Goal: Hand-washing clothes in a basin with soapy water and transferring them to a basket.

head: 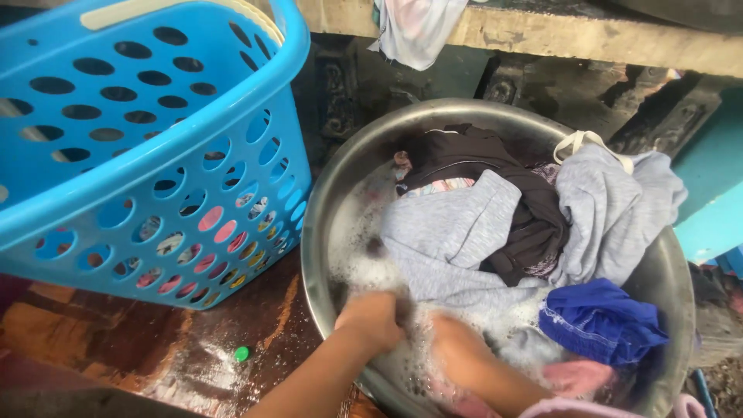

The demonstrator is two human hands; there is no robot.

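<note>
A round metal basin (325, 209) holds soapy water and a heap of wet clothes. A grey garment (457, 232) lies across the middle, with a dark brown garment (534, 224) on top and a blue cloth (600, 321) at the near right. My left hand (375, 319) is closed on the wet grey fabric at the basin's near edge. My right hand (457, 344) is in the suds beside it, blurred, gripping the same cloth.
A blue perforated laundry basket (147, 178) with clothes inside stands left of the basin on a wet reddish floor (116, 340). A small green cap (242, 354) lies on the floor. A pale cloth (414, 31) hangs from a concrete ledge (588, 39) behind.
</note>
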